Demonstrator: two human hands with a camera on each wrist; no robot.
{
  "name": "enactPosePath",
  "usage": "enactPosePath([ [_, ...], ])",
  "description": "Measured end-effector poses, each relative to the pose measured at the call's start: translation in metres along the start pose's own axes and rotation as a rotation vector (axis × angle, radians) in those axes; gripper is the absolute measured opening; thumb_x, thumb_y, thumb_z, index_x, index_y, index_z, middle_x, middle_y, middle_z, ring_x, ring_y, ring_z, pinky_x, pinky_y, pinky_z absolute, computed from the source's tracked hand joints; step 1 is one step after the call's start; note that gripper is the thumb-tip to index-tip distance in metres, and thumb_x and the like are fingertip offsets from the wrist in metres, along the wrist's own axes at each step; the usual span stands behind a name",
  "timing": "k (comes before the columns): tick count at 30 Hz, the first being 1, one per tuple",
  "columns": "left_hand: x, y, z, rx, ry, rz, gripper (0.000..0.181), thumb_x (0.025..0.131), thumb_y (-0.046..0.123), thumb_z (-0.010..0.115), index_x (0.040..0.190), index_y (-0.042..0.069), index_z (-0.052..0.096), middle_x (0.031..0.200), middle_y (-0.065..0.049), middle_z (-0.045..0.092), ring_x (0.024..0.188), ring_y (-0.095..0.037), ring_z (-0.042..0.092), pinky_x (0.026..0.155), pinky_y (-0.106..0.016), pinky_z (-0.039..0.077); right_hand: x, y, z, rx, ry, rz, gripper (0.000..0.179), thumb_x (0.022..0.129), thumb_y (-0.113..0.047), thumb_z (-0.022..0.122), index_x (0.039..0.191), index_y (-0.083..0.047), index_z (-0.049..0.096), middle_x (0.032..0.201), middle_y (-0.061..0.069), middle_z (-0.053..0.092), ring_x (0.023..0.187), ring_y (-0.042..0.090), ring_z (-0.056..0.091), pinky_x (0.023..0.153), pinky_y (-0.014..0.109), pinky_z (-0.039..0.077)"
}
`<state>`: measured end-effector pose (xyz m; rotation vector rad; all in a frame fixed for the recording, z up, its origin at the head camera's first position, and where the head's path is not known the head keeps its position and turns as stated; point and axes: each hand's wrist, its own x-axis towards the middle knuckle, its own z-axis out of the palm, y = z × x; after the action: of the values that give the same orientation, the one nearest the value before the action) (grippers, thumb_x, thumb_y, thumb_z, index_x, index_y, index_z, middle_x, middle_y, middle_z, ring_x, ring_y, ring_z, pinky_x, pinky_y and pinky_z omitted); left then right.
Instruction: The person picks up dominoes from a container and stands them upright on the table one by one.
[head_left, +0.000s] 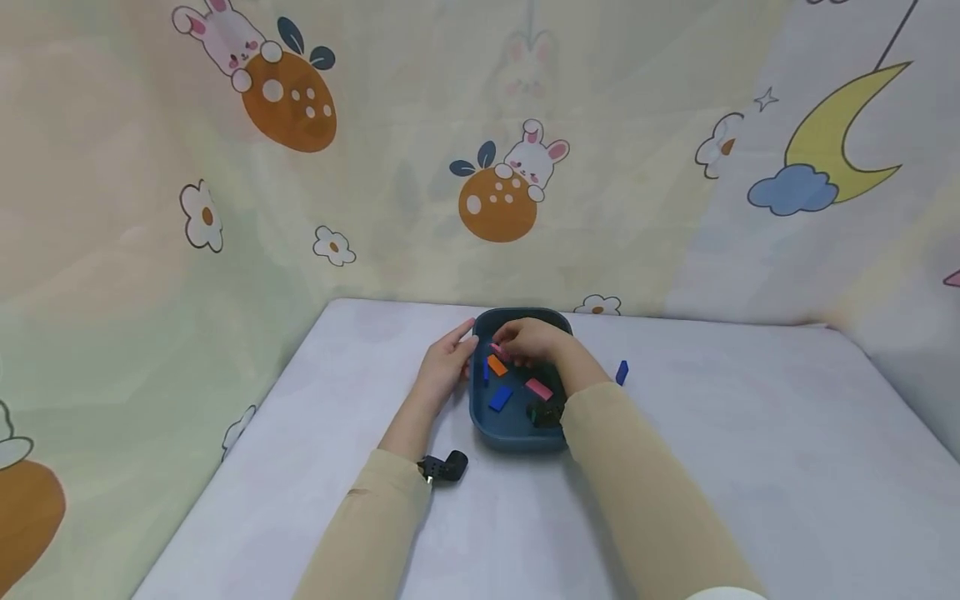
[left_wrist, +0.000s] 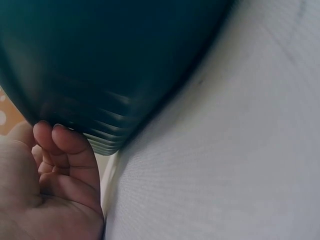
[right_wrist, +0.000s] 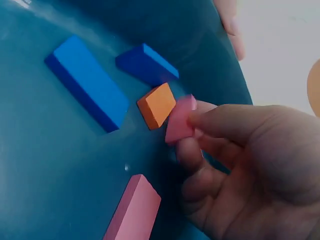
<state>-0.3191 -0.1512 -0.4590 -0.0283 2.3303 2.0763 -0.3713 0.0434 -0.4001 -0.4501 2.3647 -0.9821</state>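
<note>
My right hand (head_left: 528, 340) reaches into a dark teal basin (head_left: 517, 442) and pinches a small pink block (right_wrist: 180, 120) between thumb and fingers. Just beside that piece, in the right wrist view, lies an orange block (right_wrist: 156, 106). Two blue pieces are near it: a long flat blue block (right_wrist: 87, 82) and a blue block by the wall (right_wrist: 146, 65). A second pink block (right_wrist: 134, 210) lies on the basin floor. At the basin's left side, my left hand (head_left: 442, 364) rests its fingertips (left_wrist: 67, 137) against the outer wall, below the rim.
Outside the basin, on the right, a blue block (head_left: 622, 372) is on the white-covered table (head_left: 750, 433). A patterned cloth (head_left: 405, 167) with rabbits and flowers hangs behind the table. A black wrist camera (head_left: 446, 467) sits on the left wrist.
</note>
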Motion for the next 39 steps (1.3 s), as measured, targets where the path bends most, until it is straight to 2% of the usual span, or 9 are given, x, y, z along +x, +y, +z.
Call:
enactPosePath([
  [2, 0.0, 0.001, 0.001, 0.008, 0.0, 0.001, 0.044, 0.097, 0.043, 0.061, 0.14, 0.04, 0.054, 0.077, -0.003, 0.06, 0.063, -0.018, 0.053, 0.063, -0.027, 0.047, 0.0, 0.001, 0.001, -0.062, -0.001, -0.021, 0.026, 0.098, -0.021, 0.059, 0.122, -0.015, 0.065, 0.098, 0.007, 0.065, 0.082, 0.023, 0.059, 0.067, 0.029, 0.05],
  [6, 0.001, 0.002, 0.001, 0.013, 0.0, -0.005, 0.043, 0.097, 0.042, 0.061, 0.139, 0.039, 0.054, 0.076, -0.003, 0.059, 0.063, -0.018, 0.053, 0.062, -0.026, 0.046, 0.003, 0.002, 0.004, -0.107, -0.002, -0.042, 0.021, 0.095, -0.021, 0.064, 0.115, -0.017, 0.068, 0.097, 0.005, 0.065, 0.082, 0.022, 0.058, 0.068, 0.029, 0.049],
  [14, 0.001, -0.001, 0.001, 0.004, 0.008, -0.013, 0.041, 0.098, 0.04, 0.06, 0.138, 0.04, 0.054, 0.075, -0.003, 0.058, 0.063, -0.018, 0.053, 0.062, -0.027, 0.047, 0.003, 0.003, 0.007, -0.136, 0.048, -0.036, 0.019, 0.095, -0.018, 0.064, 0.113, -0.017, 0.068, 0.101, 0.005, 0.066, 0.087, 0.023, 0.06, 0.074, 0.03, 0.051],
  [21, 0.002, 0.0, 0.002, -0.016, 0.009, -0.007, 0.042, 0.097, 0.04, 0.061, 0.139, 0.039, 0.054, 0.076, -0.002, 0.059, 0.062, -0.017, 0.053, 0.061, -0.026, 0.047, 0.002, 0.004, 0.005, -0.136, 0.065, -0.025, 0.015, 0.095, -0.018, 0.062, 0.109, -0.017, 0.068, 0.099, 0.006, 0.065, 0.085, 0.024, 0.058, 0.071, 0.031, 0.051],
  [29, 0.0, 0.001, 0.003, -0.031, -0.004, -0.013, 0.043, 0.097, 0.042, 0.061, 0.139, 0.039, 0.054, 0.075, -0.002, 0.059, 0.063, -0.017, 0.053, 0.062, -0.026, 0.047, 0.0, 0.005, 0.002, -0.026, 0.064, -0.053, 0.013, 0.097, -0.02, 0.059, 0.105, -0.013, 0.064, 0.093, 0.008, 0.063, 0.076, 0.023, 0.059, 0.069, 0.029, 0.054],
  [36, 0.001, 0.0, 0.002, -0.012, 0.005, -0.017, 0.042, 0.096, 0.044, 0.062, 0.137, 0.041, 0.055, 0.076, -0.002, 0.06, 0.064, -0.017, 0.053, 0.062, -0.025, 0.047, -0.004, 0.004, -0.003, 0.085, 0.06, -0.078, 0.012, 0.093, -0.02, 0.063, 0.099, -0.01, 0.06, 0.09, 0.008, 0.064, 0.074, 0.022, 0.059, 0.067, 0.03, 0.056],
  [39, 0.001, 0.0, 0.002, -0.003, 0.008, -0.019, 0.043, 0.096, 0.045, 0.062, 0.138, 0.042, 0.055, 0.078, -0.003, 0.061, 0.065, -0.018, 0.053, 0.063, -0.026, 0.047, -0.008, 0.004, -0.006, 0.129, 0.052, -0.1, 0.015, 0.094, -0.021, 0.065, 0.101, -0.009, 0.058, 0.087, 0.01, 0.064, 0.071, 0.022, 0.059, 0.066, 0.031, 0.056],
])
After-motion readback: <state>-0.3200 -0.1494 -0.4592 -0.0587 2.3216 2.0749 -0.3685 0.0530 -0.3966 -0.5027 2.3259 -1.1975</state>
